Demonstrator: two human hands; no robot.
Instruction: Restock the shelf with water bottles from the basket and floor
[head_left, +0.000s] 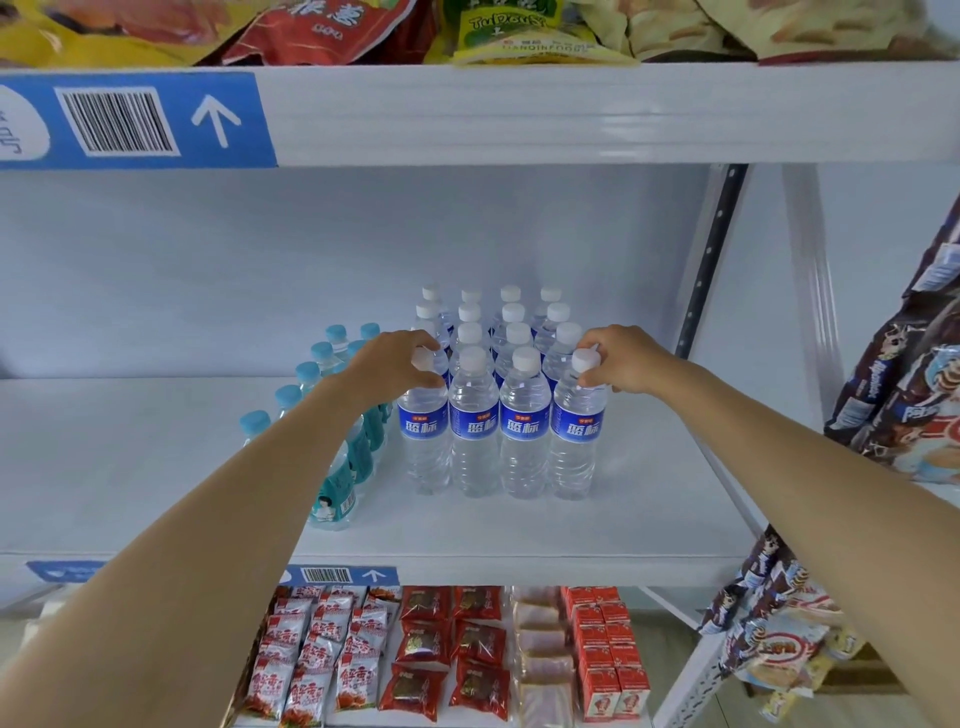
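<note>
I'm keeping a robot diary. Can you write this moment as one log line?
left hand: grips front-left water bottle cap | right hand: grips front-right water bottle cap | both upright on shelf

Teal-capped bottles (332, 415), snack packets (322, 649) below, hanging bags (904, 384) at right.

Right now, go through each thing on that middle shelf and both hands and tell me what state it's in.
Left hand: grip closed around the neck of the front-left white-capped clear water bottle.
Right hand: grip closed around the neck of the front-right white-capped clear water bottle.
Both held bottles: upright, capped.
Other white-capped bottles: upright, capped, in rows.
Blue-capped teal-label bottles: upright, capped, left of them.
</note>
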